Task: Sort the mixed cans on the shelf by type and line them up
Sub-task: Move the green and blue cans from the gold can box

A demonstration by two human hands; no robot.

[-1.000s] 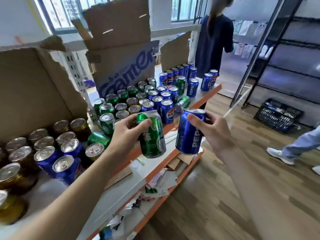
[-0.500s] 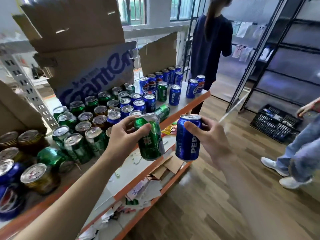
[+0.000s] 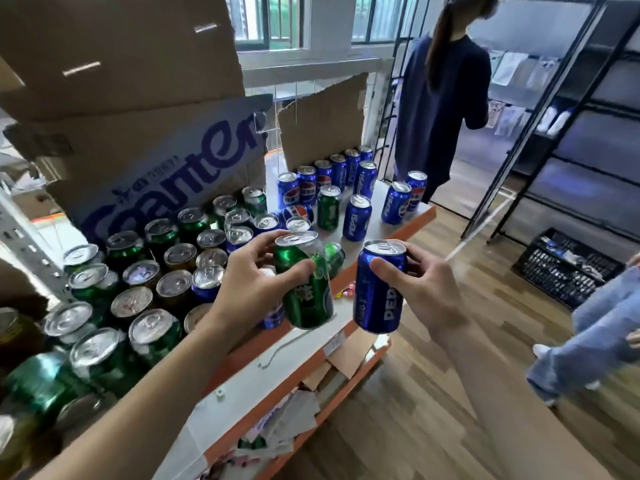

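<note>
My left hand (image 3: 252, 285) grips a green can (image 3: 306, 289), held tilted above the shelf's front edge. My right hand (image 3: 420, 289) grips a blue Pepsi can (image 3: 379, 292) just off the shelf's edge, upright and slightly tilted. The white shelf with an orange rim (image 3: 408, 225) carries several green cans (image 3: 156, 336) massed at the left and middle. Several blue Pepsi cans (image 3: 356, 218) stand further back toward the right end. One green can (image 3: 328, 206) stands among the blue ones, and another green can (image 3: 334, 254) lies on its side behind my left hand.
A big cardboard box (image 3: 145, 140) stands behind the cans, with a torn cardboard sheet (image 3: 322, 119) beside it. A person in a dark shirt (image 3: 440, 109) stands at the shelf's far end. Another person's legs (image 3: 588, 334) are at right. A black crate (image 3: 568, 268) sits on the wooden floor.
My view has swung right along the shelf, so the cans slid left in frame. Both hands still hold their cans close together, at about the same place in view.
</note>
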